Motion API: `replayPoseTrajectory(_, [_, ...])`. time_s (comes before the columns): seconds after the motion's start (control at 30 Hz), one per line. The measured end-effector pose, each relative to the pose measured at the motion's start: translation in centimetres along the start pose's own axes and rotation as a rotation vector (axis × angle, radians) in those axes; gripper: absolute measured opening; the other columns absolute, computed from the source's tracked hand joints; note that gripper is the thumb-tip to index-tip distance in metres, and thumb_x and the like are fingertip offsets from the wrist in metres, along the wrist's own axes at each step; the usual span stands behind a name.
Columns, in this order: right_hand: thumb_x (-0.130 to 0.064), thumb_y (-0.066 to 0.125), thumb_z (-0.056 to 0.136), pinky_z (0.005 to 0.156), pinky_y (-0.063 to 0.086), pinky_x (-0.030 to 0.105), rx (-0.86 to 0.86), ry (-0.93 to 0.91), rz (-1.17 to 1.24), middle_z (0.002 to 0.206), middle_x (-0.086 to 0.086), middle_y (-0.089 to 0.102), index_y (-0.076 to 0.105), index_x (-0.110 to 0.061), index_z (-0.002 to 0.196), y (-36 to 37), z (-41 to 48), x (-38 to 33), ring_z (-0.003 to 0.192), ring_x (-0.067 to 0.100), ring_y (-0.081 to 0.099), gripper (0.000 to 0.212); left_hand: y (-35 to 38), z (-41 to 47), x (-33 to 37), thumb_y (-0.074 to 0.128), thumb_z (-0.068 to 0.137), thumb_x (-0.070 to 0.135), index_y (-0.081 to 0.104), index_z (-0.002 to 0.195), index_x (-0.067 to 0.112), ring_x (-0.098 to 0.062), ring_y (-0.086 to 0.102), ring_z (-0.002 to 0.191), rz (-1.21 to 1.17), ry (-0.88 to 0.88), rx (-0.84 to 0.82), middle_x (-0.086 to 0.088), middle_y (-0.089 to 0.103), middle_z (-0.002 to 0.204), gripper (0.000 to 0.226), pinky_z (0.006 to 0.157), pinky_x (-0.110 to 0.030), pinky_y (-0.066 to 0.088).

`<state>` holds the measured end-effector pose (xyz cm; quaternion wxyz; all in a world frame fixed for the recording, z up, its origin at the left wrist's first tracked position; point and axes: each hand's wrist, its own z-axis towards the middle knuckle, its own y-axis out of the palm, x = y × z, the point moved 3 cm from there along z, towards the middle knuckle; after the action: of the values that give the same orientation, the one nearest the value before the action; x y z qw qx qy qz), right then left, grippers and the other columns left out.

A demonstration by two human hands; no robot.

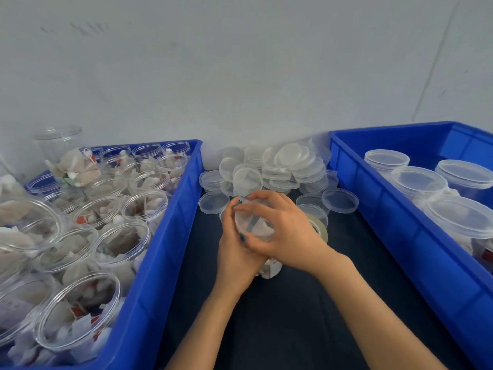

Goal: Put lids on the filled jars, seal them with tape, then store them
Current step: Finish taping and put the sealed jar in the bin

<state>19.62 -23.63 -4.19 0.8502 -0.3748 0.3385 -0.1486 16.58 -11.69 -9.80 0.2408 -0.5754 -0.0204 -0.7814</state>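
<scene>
The jar [270, 267] stands on the dark table [280, 321] between the two bins, with both hands clamped on it. It is filled with pale packets, and a clear lid [256, 225] sits on its mouth. A narrow grey strip crosses the lid top; whether it is tape cannot be told.

Left hand [234, 252]: fingers curled round the left side of the jar, thumb raised to the lid rim. One dark-painted nail shows against the lid edge.

Right hand [285, 231]: laid on the jar from the right, fingers bent over the far edge of the lid, palm against the jar's right side. The two hands touch each other at the near side of the jar.

Tape roll [318, 227]: just beside the jar on its right, on edge and partly hidden by the right hand.

Loose lids [274, 166]: a heap of clear round lids just behind the jar, against the grey wall [240, 62]. Several single lids lie flat on the table at the heap's near edge.

Left bin [170, 236]: blue, to the left of the jar. It is packed with open jars [120, 244], all filled with the same pale packets and without lids.

Right bin [400, 236]: blue, to the right of the jar, beyond the tape roll. It contains lidded jars [418, 180], standing upright along its far and right parts.
</scene>
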Motion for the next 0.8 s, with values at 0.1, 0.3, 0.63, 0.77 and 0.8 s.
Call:
replayPoseTrajectory(0.1, [-0.025,0.076,0.078,0.102,0.033,0.012,-0.041,-0.006,0.061,0.130,-0.012,0.056,0.070,-0.035,0.124,-0.3,0.5,0.2,0.123,0.009,0.050,0.047,0.1,0.1,-0.3,0.081,0.061,0.044,0.036,0.128,0.059,0.003,0.069,0.092,-0.012,-0.054,-0.033,0.019,0.067,0.113,0.082,0.063,-0.016,0.054])
replayPoseTrajectory(0.3, [-0.042,0.079,0.078,0.101,0.042,0.023,-0.046,0.052,0.161,0.125,-0.018,0.054,0.068,-0.043,0.119,-0.1,0.7,0.8,0.122,0.000,0.049,0.042,0.1,-0.2,-1.6,0.095,0.055,0.038,0.021,0.119,0.051,0.004,0.064,0.103,0.019,-0.175,-0.191,0.019,0.053,0.123,0.098,0.074,-0.018,0.056])
replayPoseTrajectory(0.63, [-0.023,0.082,0.080,0.103,0.042,0.019,0.079,0.146,0.410,0.121,-0.015,0.063,0.075,-0.033,0.110,-0.6,0.4,1.5,0.119,-0.001,0.056,0.033,-1.3,0.1,-2.3,0.091,0.055,0.046,0.049,0.117,0.050,0.004,0.063,0.104,0.085,-0.167,-0.330,0.020,0.065,0.114,0.075,0.083,-0.019,0.055])
replayPoseTrajectory(0.77, [-0.020,0.073,0.091,0.107,0.045,0.030,0.141,0.285,0.659,0.125,-0.014,0.067,0.070,-0.030,0.118,-1.1,-0.2,3.0,0.124,0.004,0.056,0.029,-1.1,0.0,-1.3,0.082,0.047,0.061,0.042,0.116,0.062,0.010,0.053,0.104,0.211,0.003,-0.161,0.025,0.046,0.116,0.080,0.076,-0.011,0.047])
replayPoseTrajectory(0.8, [-0.020,0.071,0.093,0.105,0.047,0.030,0.162,0.320,0.687,0.125,-0.012,0.067,0.069,-0.030,0.119,-1.0,-0.3,3.2,0.124,0.005,0.057,0.029,-0.9,-0.1,-1.0,0.080,0.047,0.064,0.042,0.121,0.060,0.007,0.054,0.101,0.278,0.051,-0.124,0.026,0.042,0.114,0.084,0.073,-0.012,0.047])
